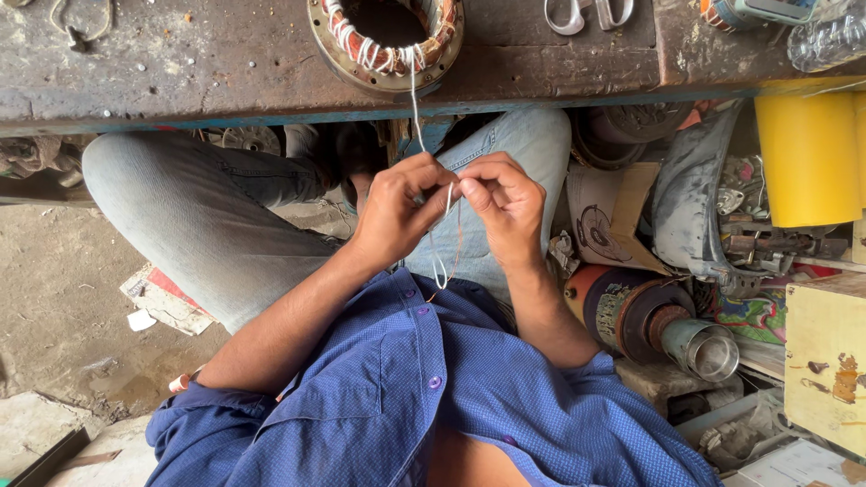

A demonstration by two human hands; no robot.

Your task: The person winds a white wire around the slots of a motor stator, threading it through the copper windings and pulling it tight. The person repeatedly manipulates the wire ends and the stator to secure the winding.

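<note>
Both hands, left (394, 209) and right (507, 206), pinched the white cord (417, 99) near the lap, keeping it taut where it ran from the stator (386, 41) on the far surface (180, 63).

white thread (418, 99), blue dotted shirt (469, 406), yellow roll (807, 158)

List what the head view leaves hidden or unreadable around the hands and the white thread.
- Thread end: pinched out of sight between left hand and right hand fingertips.
- Motor stator: far half cut off by the top edge.
- Scissors: blades cut off by the top edge.
- Thin copper wire: too fine to trace.
</note>
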